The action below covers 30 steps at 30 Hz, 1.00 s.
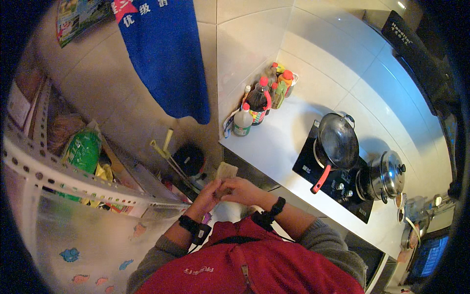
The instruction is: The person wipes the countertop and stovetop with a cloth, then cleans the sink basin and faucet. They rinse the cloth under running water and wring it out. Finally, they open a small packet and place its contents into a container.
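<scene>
My left hand (209,196) and my right hand (244,189) meet in front of my waist, with their fingers overlapping. Between the palms is a small dark patch; whether it is an object or shadow is unclear. A flat tan piece (226,170), its material uncertain, shows just beyond my fingertips. Its near edge is hidden behind them, so I cannot tell whether either hand grips it. Black bands circle both wrists. To the right of my hands runs the edge of a white countertop (271,147).
A wok (337,141) with a red handle and a lidded steel pot (383,176) stand on a black cooktop (306,161). Several condiment bottles (257,99) crowd the counter's corner. At left is a perforated white rack (91,191) holding packages; a blue cloth (172,62) hangs above.
</scene>
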### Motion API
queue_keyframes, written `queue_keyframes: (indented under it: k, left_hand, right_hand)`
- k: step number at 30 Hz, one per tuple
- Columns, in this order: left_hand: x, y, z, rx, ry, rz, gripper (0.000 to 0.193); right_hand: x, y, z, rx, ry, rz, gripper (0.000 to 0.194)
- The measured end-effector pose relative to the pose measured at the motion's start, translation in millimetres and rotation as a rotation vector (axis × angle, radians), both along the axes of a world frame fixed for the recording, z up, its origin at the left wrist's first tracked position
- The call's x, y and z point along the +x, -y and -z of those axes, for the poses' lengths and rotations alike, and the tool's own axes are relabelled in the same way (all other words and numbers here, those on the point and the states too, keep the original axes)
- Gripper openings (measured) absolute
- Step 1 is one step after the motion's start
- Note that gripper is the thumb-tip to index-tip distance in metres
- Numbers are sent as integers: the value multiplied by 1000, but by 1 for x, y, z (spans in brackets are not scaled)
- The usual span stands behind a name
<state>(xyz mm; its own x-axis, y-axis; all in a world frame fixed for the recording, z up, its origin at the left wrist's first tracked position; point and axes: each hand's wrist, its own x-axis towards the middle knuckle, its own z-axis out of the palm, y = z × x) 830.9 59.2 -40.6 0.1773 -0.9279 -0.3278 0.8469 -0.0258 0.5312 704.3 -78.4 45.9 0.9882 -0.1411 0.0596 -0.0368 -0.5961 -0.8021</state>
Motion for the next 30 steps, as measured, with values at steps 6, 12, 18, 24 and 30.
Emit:
queue_keyframes:
  k: [6,12,18,24,30]
  left_hand:
    - [22,46,-32,179,664,-56,34]
    - [29,126,-102,12,1439,-55,50]
    - [53,159,-124,184,1339,323,62]
    - [105,148,-104,93,1012,89,43]
    - [154,126,-57,198,795,-249,29]
  right_hand:
    - [32,69,-9,280,-57,392,34]
    - [86,112,-8,-191,573,338,54]
    - [93,161,5,1116,185,298,43]
    - [102,204,-43,1339,439,541,39]
    - [175,228,-178,-9,966,436,58]
